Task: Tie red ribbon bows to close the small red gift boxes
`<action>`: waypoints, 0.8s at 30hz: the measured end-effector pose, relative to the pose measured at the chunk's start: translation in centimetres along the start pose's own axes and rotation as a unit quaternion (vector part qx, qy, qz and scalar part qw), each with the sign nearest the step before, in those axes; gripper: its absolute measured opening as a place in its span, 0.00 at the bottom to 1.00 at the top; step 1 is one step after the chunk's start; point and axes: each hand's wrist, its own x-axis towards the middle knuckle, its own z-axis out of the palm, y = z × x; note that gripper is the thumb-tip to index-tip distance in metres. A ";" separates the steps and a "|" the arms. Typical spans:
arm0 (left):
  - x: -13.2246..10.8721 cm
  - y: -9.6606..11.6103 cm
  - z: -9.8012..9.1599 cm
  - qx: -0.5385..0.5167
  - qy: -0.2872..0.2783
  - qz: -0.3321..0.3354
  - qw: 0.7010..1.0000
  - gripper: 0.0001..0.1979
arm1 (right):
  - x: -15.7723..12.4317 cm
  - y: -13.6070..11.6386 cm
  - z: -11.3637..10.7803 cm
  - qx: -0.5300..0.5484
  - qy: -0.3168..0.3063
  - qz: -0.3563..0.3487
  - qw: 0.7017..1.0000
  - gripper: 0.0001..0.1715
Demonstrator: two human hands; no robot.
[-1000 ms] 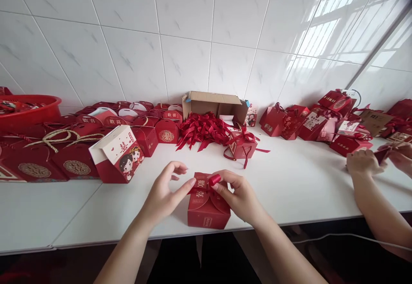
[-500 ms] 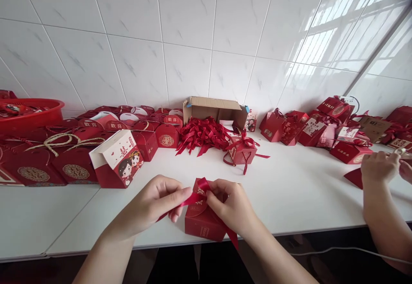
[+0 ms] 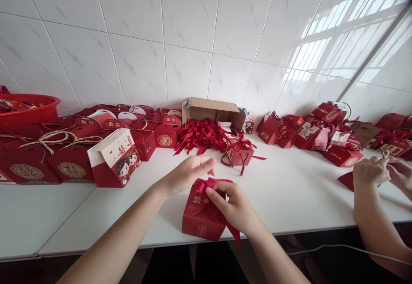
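A small red gift box (image 3: 198, 220) with gold lettering stands near the front edge of the white table (image 3: 289, 194). My right hand (image 3: 236, 208) is closed on a red ribbon (image 3: 215, 184) laid over the box top, its tail hanging below my wrist. My left hand (image 3: 189, 171) hovers just behind the box with fingers stretched toward the ribbon loop, touching or almost touching it. Behind lies a heap of red ribbons (image 3: 201, 134) spilling from a cardboard box (image 3: 214, 109), and a finished ribbon-tied box (image 3: 238, 153).
Many red gift boxes (image 3: 74, 164) line the left back of the table, one red-and-white box (image 3: 113, 157) in front. A red basin (image 3: 27, 110) sits far left. More red boxes (image 3: 322, 136) lie at right, where another person's hands (image 3: 381, 172) work.
My left hand let go of the ribbon end it pinched at the left and moved up and right, behind the box. My right hand stays on the ribbon. The view shifted slightly.
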 end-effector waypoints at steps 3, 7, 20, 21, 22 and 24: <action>-2.4 -1.1 0.7 0.036 0.054 -0.040 0.997 0.16 | 0.2 0.5 -0.1 0.001 0.005 -0.022 1.000 0.23; -4.4 -1.2 2.2 0.024 0.129 -0.073 0.989 0.12 | 0.1 0.7 -0.3 -0.008 0.003 -0.031 0.999 0.24; -5.4 -1.8 2.8 0.033 0.123 -0.047 0.991 0.06 | -0.1 1.3 0.8 0.065 0.123 -0.028 0.990 0.16; -5.4 -1.8 2.8 0.033 0.117 -0.047 0.991 0.05 | -0.1 1.3 0.8 0.043 0.126 -0.034 0.991 0.13; -5.4 -1.8 3.0 0.035 0.116 -0.045 0.992 0.04 | -0.2 1.3 0.8 0.023 0.127 -0.037 0.991 0.11; -5.3 -1.9 3.2 0.038 0.127 -0.039 0.990 0.03 | -0.3 1.1 0.6 -0.010 0.125 -0.037 0.991 0.10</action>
